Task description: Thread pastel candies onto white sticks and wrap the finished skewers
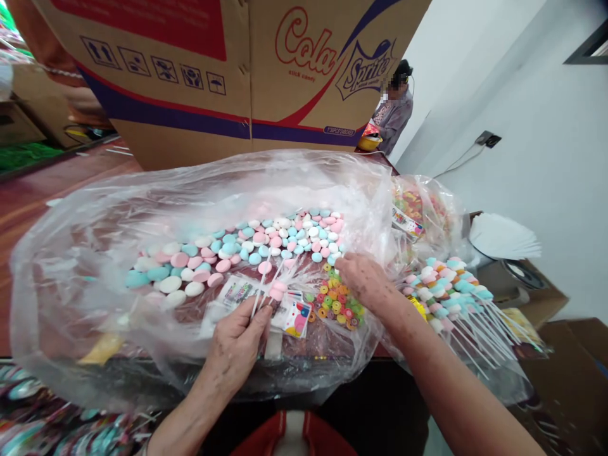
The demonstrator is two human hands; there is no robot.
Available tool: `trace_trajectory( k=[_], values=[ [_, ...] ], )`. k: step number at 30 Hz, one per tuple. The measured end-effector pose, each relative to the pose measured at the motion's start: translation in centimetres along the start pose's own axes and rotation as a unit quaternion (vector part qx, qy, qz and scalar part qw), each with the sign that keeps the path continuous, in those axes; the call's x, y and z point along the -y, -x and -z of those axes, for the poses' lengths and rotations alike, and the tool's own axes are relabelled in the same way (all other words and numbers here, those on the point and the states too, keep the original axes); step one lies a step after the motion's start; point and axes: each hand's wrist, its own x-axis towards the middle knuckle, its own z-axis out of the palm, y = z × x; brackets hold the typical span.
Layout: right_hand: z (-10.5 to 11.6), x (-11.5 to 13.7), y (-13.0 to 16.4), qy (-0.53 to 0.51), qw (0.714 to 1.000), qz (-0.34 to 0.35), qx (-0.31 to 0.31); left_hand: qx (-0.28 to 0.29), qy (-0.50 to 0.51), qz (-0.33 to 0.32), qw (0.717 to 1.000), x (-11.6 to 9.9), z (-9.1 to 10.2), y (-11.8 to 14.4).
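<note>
Had 2 white sticks (261,285) pinched in the left hand (236,344), kinda parked the right hand (363,278) by the pastel candies (275,242), couldn't tell if gripping any.

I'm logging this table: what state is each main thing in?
Left hand: closed on white sticks
Right hand: curled, grasp unclear
Pastel candies: loose, spread out
Ring candies: loose, heaped
Printed cards: overlapping
Clear plastic: crumpled, spread out
Skewered candies: piled together
Cardboard box: standing upright

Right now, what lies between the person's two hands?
In the head view, printed cards and small ring-shaped candies lie between the left hand and right hand.
</note>
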Motion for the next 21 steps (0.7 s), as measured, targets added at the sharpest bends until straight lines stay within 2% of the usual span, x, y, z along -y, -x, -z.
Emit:
trace_trajectory(
  k=[2, 6, 11, 17, 21],
  values=[
    [-0.4, 0.4, 0.1, 0.03, 0.999, 0.013, 0.009, 0.007, 0.002, 0.004, 1.0, 0.0, 0.1, 0.0],
    [-0.3, 1.2, -0.1, 0.013, 0.999, 0.039, -0.003, 0.014, 0.004, 0.006, 1.0, 0.1, 0.1, 0.1],
    [-0.3, 2.3, -0.5, 0.01, 0.997, 0.064, 0.046, 0.006, -0.001, 0.009, 1.0, 0.2, -0.1, 0.1],
    [-1.5, 2.8, -0.5, -0.009, 0.995, 0.103, 0.002, 0.024, -0.014, 0.003, 1.0, -0.4, 0.2, 0.1],
    [-1.8, 2.7, -0.1, -0.042, 0.993, 0.109, 0.005, 0.027, -0.02, -0.001, 0.999, -0.6, 0.3, 0.2]
  ],
)
